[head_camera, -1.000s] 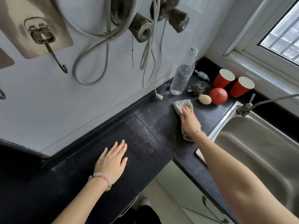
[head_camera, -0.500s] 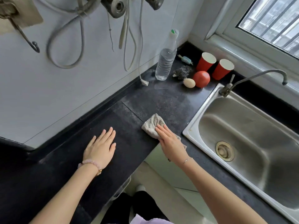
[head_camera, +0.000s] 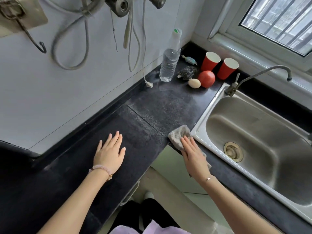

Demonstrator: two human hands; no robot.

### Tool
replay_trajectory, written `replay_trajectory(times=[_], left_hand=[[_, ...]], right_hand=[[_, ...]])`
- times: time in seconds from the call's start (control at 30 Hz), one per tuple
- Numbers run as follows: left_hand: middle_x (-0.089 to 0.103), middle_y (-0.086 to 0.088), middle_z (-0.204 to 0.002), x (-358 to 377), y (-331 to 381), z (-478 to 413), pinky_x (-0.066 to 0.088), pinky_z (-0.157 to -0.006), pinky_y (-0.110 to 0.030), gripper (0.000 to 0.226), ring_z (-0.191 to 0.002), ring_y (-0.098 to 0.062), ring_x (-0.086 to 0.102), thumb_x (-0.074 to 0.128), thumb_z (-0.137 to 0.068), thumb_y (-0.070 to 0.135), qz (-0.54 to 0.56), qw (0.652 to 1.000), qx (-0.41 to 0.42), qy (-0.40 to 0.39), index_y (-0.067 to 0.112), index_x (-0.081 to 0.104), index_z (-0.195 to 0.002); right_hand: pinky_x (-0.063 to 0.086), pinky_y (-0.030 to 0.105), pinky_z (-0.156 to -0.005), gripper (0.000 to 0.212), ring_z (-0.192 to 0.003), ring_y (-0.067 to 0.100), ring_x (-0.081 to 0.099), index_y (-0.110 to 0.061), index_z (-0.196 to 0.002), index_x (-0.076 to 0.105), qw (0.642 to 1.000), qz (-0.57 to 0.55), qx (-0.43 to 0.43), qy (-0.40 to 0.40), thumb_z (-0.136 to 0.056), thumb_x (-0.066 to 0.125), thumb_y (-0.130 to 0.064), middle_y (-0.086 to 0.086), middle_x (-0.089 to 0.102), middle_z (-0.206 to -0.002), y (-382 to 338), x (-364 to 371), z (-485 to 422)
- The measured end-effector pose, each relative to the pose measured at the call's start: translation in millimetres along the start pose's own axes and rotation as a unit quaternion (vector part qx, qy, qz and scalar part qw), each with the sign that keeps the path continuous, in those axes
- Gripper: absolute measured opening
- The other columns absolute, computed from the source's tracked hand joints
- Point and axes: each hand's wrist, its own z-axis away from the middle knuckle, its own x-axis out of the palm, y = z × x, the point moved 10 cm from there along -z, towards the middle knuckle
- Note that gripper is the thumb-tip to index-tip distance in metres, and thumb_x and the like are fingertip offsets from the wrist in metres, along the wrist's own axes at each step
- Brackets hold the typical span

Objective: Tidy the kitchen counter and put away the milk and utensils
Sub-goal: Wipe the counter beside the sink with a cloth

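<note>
Right hand (head_camera: 194, 155) lies flat on the cloth (head_camera: 177, 135), fingers straight and together, pressing it to the counter (head_camera: 152, 112) at the front edge, just left of the sink (head_camera: 207, 108). Left hand (head_camera: 109, 154) rests palm-down on the counter farther left of the sink, fingers straight, slightly spread, holding nothing. Behind the sink's left corner: bottle (head_camera: 168, 65), scourer (head_camera: 187, 72), egg (head_camera: 194, 83), tomato (head_camera: 206, 79), cups (head_camera: 210, 62).

Daylight from window (head_camera: 276, 22); wide-angle edge distortion; hook (head_camera: 33, 39) blurred.
</note>
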Motion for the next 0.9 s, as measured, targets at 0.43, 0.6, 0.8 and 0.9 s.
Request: replay_trajectory(times=[0.43,0.6,0.8,0.9], left_hand=[[-0.004,0.013,-0.155,1.2,-4.8,-1.4,0.005,-0.118,-0.037,0.054,-0.145,-0.011,0.0,0.026,-0.097,0.035,-0.001,1.0,0.007,0.0,0.024,0.006,-0.146],[0.002,0.011,-0.157,-0.9,-5.6,-0.9,0.008,-0.119,-0.038,0.053,-0.145,-0.012,0.003,0.026,-0.097,0.035,0.0,1.0,0.002,0.003,0.024,0.009,-0.146],[0.019,0.011,-0.155,-14.4,-8.2,6.7,0.017,-0.117,-0.035,0.047,-0.143,-0.009,0.014,0.03,-0.096,0.03,0.028,0.999,-0.003,0.035,0.024,0.025,-0.143],[0.052,0.002,-0.137,-36.7,-25.0,37.2,0.04,-0.102,-0.033,0.039,-0.129,-0.015,0.045,0.046,-0.092,0.022,0.054,0.99,-0.022,0.128,0.017,0.049,-0.13]], right_hand=[[0.013,0.03,-0.117,0.045,-0.145,0.021,0.016,-0.012,-0.142,0.038,0.999,-0.045,-0.006,-0.03,-0.098,0.037,-0.019,0.004,0.03,-0.154,-66.6,9.1,-196.9],[0.02,0.024,-0.113,0.039,-0.141,0.018,0.03,-0.014,-0.133,0.052,0.987,-0.039,-0.15,-0.032,-0.095,0.048,-0.019,-0.002,0.047,-0.144,-111.2,25.2,-136.4],[0.022,0.017,-0.113,0.034,-0.137,0.009,0.037,-0.018,-0.126,0.059,0.981,-0.089,-0.166,-0.039,-0.093,0.052,-0.017,-0.008,0.054,-0.136,-104.3,26.3,-63.7],[0.028,0.022,-0.111,0.031,-0.134,0.01,0.041,-0.017,-0.124,0.061,0.98,-0.157,-0.103,-0.06,-0.094,0.052,-0.018,-0.006,0.056,-0.133,-93.9,22.7,-59.1]])
